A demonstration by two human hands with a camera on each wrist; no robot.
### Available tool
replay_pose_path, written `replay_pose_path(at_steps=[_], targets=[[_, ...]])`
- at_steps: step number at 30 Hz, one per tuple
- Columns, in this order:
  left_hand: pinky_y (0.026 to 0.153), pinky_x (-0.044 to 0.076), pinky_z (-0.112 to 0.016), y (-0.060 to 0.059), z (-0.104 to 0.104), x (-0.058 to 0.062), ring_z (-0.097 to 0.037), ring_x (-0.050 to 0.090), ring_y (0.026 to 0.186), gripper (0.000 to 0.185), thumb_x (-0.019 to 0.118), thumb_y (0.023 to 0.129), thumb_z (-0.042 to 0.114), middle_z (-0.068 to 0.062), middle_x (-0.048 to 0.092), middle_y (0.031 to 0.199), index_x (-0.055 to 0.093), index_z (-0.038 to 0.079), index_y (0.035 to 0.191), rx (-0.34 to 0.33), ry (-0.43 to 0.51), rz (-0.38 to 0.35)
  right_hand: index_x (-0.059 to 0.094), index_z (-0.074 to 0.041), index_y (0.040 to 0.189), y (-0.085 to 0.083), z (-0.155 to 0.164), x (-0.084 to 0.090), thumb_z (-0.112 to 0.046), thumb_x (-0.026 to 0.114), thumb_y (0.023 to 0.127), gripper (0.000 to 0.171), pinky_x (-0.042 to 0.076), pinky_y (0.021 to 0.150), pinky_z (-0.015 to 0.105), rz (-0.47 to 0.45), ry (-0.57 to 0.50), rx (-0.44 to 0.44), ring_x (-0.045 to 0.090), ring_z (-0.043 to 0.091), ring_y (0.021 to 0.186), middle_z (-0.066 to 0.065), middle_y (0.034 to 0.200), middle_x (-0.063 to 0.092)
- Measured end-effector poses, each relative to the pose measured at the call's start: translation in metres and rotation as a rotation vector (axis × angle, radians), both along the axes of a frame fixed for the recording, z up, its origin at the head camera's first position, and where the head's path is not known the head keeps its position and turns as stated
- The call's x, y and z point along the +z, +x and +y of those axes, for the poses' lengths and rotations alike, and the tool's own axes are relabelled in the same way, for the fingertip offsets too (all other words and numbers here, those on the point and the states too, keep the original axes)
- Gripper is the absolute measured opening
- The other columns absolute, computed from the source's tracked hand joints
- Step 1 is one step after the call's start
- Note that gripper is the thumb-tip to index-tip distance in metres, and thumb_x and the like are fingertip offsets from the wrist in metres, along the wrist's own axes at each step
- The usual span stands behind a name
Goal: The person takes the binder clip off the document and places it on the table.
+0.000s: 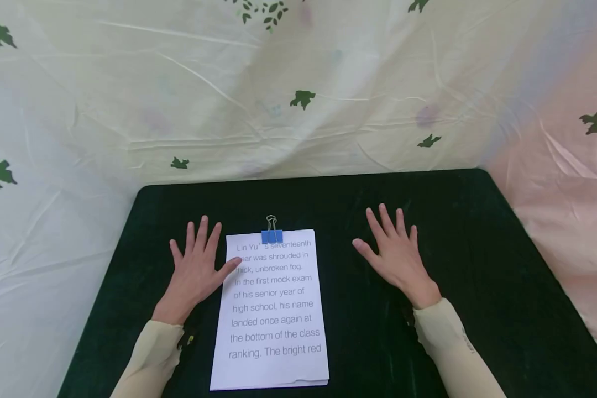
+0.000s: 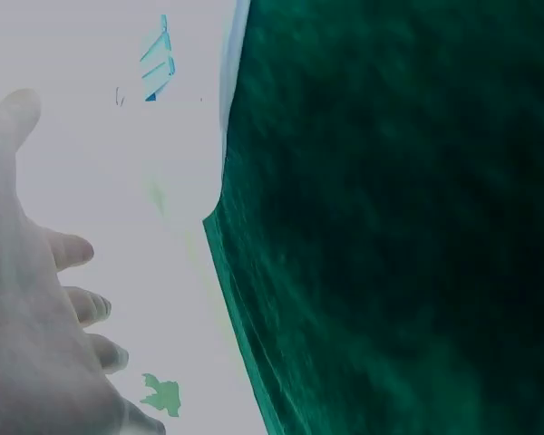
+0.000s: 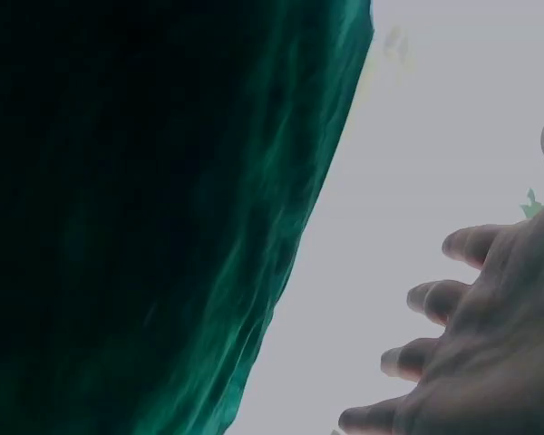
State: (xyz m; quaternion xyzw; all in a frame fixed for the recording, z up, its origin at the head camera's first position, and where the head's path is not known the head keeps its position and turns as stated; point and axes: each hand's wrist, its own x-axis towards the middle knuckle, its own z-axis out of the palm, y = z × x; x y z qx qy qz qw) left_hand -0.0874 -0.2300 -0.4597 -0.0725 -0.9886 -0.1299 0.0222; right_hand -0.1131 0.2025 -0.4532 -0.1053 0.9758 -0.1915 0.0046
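A stack of white printed sheets (image 1: 273, 326) lies on the dark green tabletop (image 1: 363, 342), its large English text facing me. At its top edge sits a blue binder clip (image 1: 272, 236) with its wire handles pointing away. My left hand (image 1: 195, 273) is left of the sheets, fingers spread; its thumb overlaps their left edge in the head view, and I cannot tell whether it touches them. To the right, apart from the sheets, my right hand (image 1: 397, 257) has its fingers spread and holds nothing. Both wrist views, washed out, show the left hand (image 2: 36, 308) and right hand (image 3: 499, 335) with fingers extended.
Behind the table hangs a pale, creased curtain (image 1: 219, 110) with dark green bird shapes, which also runs down both sides. The table's far edge (image 1: 308, 178) has rounded corners. A small dark object with a yellowish spot (image 1: 190, 339) shows by the left cuff.
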Motion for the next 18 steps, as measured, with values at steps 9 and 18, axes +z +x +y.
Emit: replay_pose_path(at_steps=[9,18], targets=[[0.112,0.004,-0.079,-0.007,0.010,0.004,-0.047,-0.001,0.156,0.097,0.059,0.095,0.065,-0.017,0.002,0.173,0.020,0.011,0.166,-0.005,0.057,-0.012,0.018,-0.020,0.167,-0.006,-0.039,-0.001,-0.075,0.038,0.099,0.090,0.004,0.116,0.074,-0.023,-0.048,0.015,-0.008,0.044,0.156,0.011,0.174,0.003],[0.113,0.003,-0.078,-0.015,0.016,0.006,-0.046,0.002,0.156,0.095,0.058,0.097,0.064,-0.017,0.006,0.173,0.021,0.010,0.165,-0.015,0.119,-0.055,0.020,-0.020,0.167,-0.014,-0.069,-0.005,-0.075,0.033,0.100,0.088,0.007,0.117,0.073,-0.071,-0.117,0.052,-0.001,0.045,0.157,0.011,0.173,0.010]])
